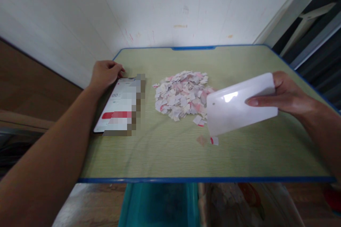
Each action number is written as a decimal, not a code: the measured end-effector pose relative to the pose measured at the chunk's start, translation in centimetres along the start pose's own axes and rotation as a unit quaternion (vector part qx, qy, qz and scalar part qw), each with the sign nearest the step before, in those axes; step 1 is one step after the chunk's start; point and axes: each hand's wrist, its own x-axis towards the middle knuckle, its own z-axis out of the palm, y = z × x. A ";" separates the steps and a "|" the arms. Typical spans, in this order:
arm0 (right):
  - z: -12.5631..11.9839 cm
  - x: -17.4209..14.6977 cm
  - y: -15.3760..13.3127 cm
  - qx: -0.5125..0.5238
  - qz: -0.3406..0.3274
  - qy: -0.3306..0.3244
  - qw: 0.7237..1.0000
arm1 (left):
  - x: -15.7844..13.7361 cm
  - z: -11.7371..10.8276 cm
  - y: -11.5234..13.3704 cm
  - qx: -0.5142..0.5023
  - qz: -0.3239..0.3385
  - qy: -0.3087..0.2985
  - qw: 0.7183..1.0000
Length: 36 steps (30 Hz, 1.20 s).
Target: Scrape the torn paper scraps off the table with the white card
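Observation:
My right hand grips a white plastic scraper, thumb on its upper face. The scraper is a flat, glossy trapezoid with a small hole near its left corner. It is tilted above the table, its left end at the right side of a heap of small torn paper pieces, white with pink and red marks. My left hand rests at the table's left side with its fingers curled in, near the top edge of a phone. The phone lies flat, its screen lit and partly blurred out.
Two loose paper scraps lie in front of the heap. The light green table has a blue rim, with a white wall behind. Below the front edge are a teal bin and a clear bag with things inside.

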 end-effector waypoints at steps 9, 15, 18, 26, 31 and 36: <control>1.0 -0.5 -0.6 0.019 -0.038 0.010 0.999 | -0.4 0.0 0.7 -0.006 -0.017 0.002 1.000; 1.1 -0.6 -0.7 0.009 -0.055 0.035 0.998 | -0.5 0.0 0.8 -0.005 -0.009 0.006 1.000; 1.1 -0.6 -0.6 -0.003 -0.057 0.034 0.998 | -0.4 0.0 0.7 0.001 -0.004 0.006 1.000; 0.1 -0.6 -0.2 -0.006 -0.065 0.065 0.996 | -0.5 0.1 0.6 -0.002 -0.007 0.005 1.000; -0.8 -0.5 -0.4 -0.026 -0.067 0.071 0.995 | -0.3 0.2 0.3 0.003 -0.011 0.008 1.000; 0.3 -0.8 -0.8 -0.011 -0.022 -0.011 1.000 | 0.1 0.1 -0.2 0.005 -0.007 -0.003 1.000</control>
